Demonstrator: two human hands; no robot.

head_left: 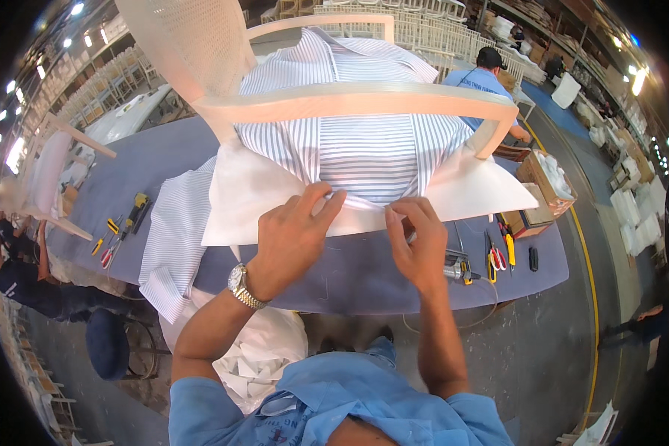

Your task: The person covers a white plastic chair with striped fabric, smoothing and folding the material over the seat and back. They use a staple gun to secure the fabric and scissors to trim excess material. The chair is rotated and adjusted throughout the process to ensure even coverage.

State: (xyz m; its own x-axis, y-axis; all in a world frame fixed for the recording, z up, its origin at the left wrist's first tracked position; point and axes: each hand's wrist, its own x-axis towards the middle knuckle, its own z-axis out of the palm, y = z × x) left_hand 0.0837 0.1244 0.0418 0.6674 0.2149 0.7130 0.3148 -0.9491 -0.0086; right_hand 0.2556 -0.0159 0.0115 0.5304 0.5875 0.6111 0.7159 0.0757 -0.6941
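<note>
- Blue shirt (pixel 334 390) on the person is nearest, below both hands; its short sleeves leave the arms bare, which likely lets them move with ease.
- Left hand (pixel 296 232) has its thumb and finger pinched on the edge of the striped cloth (pixel 368 152); a shiny watch (pixel 239 284) sits back on the wrist, away from the cloth.
- Right hand (pixel 422 245) pinches the same edge, a short way to the right; two pinches side by side seem good for pulling it evenly.
- Striped cloth lies just ahead of both hands, on the white seat (pixel 490 189); it runs under the near chair arm (pixel 357 102), I think because the arm blocks the way over the top; little folds bunch up near the fingers.
- Pale chair (pixel 189 44) rests on the blue-grey table (pixel 312 282) in front of the hands, with its back to the left; being up high, its seat is easy to reach, it seems.
- More striped fabric (pixel 178 230) hangs off the table, left of the left hand; I cannot tell if it joins the piece on the seat.
- Metal tool (pixel 461 267) lies just right of the right hand, with red-handled scissors (pixel 496 259) and a yellow cutter (pixel 508 239) past it; they look close enough to grab fast.
</note>
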